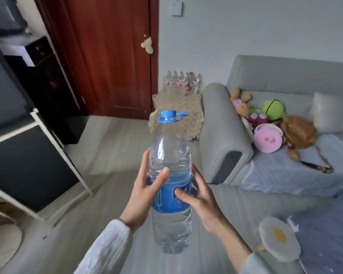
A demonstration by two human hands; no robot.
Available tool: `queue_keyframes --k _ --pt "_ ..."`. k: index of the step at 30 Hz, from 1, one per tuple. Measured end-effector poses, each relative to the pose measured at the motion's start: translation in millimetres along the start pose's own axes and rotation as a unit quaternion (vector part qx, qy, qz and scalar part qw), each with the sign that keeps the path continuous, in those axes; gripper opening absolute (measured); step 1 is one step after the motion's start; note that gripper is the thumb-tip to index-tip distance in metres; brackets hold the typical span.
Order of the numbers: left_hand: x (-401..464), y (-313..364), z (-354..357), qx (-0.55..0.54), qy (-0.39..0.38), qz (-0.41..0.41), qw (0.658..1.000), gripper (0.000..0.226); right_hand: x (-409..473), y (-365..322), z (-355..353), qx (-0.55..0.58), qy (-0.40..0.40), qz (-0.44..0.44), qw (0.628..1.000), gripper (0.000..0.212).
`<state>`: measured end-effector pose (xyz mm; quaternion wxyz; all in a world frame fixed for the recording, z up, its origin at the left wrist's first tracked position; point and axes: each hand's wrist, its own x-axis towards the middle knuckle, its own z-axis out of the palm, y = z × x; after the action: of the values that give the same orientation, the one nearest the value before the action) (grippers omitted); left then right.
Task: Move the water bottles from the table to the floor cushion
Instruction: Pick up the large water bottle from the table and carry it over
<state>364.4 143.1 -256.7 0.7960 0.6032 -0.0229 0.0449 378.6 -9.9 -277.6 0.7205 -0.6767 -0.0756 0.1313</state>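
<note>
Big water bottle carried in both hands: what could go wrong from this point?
1. Slip: the left hand and right hand grip only the middle of the water bottle around its label; nothing supports its base, and the blue carry handle is unused.
2. Tipping on set-down: the bottle is tall and narrow, so it may fall over on a soft cushion.
3. Footing: the egg-shaped cushion and blue mat lie near the walking path.

Blurred shelf, distant bottles
</note>
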Motion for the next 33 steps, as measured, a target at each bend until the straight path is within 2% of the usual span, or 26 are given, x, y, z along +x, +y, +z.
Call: queue_keyframes --k 4,7,11,15,18,21,26,33 --pt "99.1 -23.2 15.0 0.010 -0.024 -0.001 1.000 0.049 86.0 2.8 -42.0 0.003 0.016 0.011 1.000 0.076" --pt "180.4 -39.9 24.8 0.018 -0.013 0.001 1.000 0.051 162.0 2.4 -74.6 0.008 0.017 0.017 1.000 0.078" --pt "292.3 -50.3 44.2 0.028 0.005 0.006 1.000 0.055 269.5 -15.8 -121.1 0.000 -0.002 0.010 1.000 0.077" --pt "391.4 -51.8 60.3 0.020 0.025 -0.012 0.999 0.064 362.9 -43.3 -163.6 -0.020 -0.028 0.000 0.999 0.068" --pt "456.9 -55.1 65.1 0.029 0.030 -0.008 0.999 0.062 426.3 -53.5 -186.2 -0.021 -0.040 0.007 0.999 0.067" --pt "519.3 -64.1 63.1 0.035 0.045 -0.022 0.998 0.069 487.2 -55.8 -202.0 -0.027 -0.042 0.009 0.999 0.065" --pt "637.8 -90.0 47.0 0.047 0.022 -0.016 0.999 0.066 601.9 -47.0 -224.7 -0.026 -0.016 0.021 0.999 0.066" --pt "807.8 -110.8 23.1 0.018 -0.012 -0.055 0.998 0.077 762.7 -53.2 -254.0 -0.031 0.020 0.059 0.998 0.079"
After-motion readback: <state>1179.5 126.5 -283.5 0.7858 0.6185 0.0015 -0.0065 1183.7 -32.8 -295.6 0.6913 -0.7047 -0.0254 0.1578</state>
